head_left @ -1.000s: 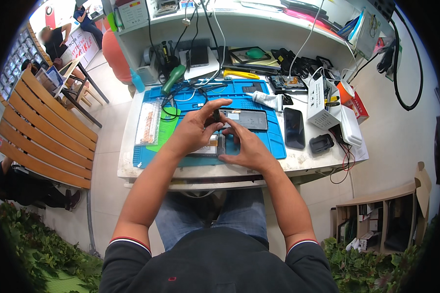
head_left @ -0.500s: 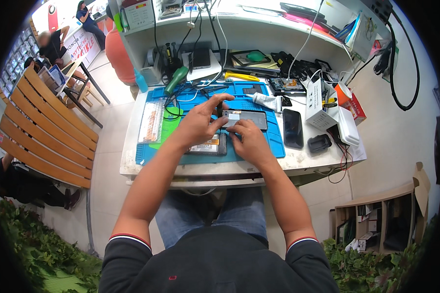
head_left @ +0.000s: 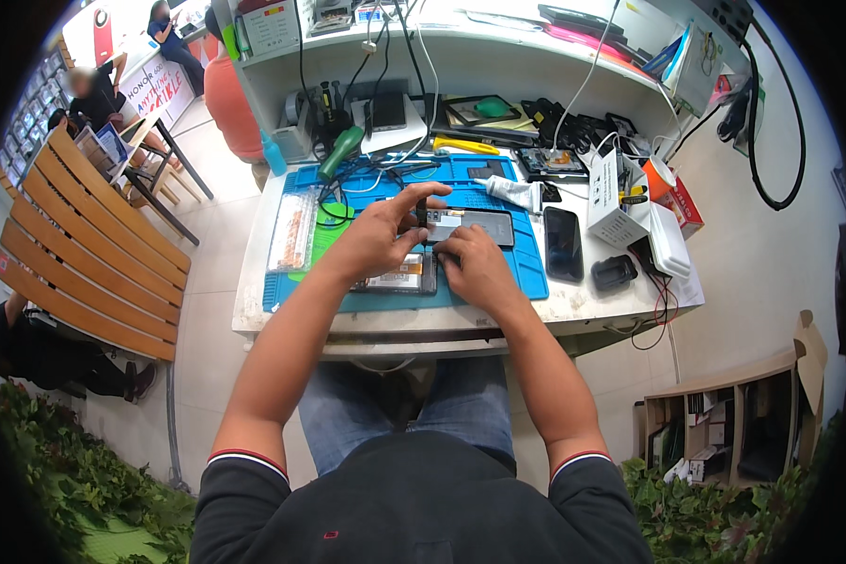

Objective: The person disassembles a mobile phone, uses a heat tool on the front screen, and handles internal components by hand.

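Hands: left hand (head_left: 378, 237) and right hand (head_left: 477, 268) are working together over an opened phone (head_left: 399, 277) lying on the blue mat (head_left: 517, 273) near the bench's front edge.
Fingers: the left thumb and forefinger are pinching a small dark part above the phone; the right fingers are curling down and pressing at the phone's right end, whether gripping anything cannot be told.
Progress: the phone is lying open with its insides showing, apparently mid-repair; closing up is looking undone.
Bench: a dark panel (head_left: 479, 227) is sitting just beyond the hands, a black phone (head_left: 563, 242) to the right.
Room: a slatted wooden bench (head_left: 75, 254) is standing at left.
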The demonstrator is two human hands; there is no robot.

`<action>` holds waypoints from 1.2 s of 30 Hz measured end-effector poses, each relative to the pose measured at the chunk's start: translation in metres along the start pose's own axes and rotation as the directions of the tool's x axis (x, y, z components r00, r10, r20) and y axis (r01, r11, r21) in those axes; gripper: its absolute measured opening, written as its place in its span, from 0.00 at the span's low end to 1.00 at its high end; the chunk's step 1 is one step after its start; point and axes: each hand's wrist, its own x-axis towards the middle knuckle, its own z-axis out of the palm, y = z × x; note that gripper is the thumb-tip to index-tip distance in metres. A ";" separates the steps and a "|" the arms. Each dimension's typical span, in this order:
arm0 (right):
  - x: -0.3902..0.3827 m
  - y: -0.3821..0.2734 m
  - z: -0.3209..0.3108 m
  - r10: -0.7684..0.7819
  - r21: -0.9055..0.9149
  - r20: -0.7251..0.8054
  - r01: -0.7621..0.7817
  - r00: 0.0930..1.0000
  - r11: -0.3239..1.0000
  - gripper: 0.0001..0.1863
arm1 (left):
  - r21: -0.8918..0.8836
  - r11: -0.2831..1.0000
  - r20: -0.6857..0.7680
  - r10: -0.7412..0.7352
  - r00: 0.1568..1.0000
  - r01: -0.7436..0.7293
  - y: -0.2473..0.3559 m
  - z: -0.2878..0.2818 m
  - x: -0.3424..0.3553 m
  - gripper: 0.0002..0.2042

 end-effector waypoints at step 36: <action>0.038 0.001 0.001 -0.183 -0.124 0.267 0.222 0.946 0.967 0.06 | -0.001 1.000 -0.322 -0.029 0.946 0.031 -0.005 -0.008 -0.026 0.37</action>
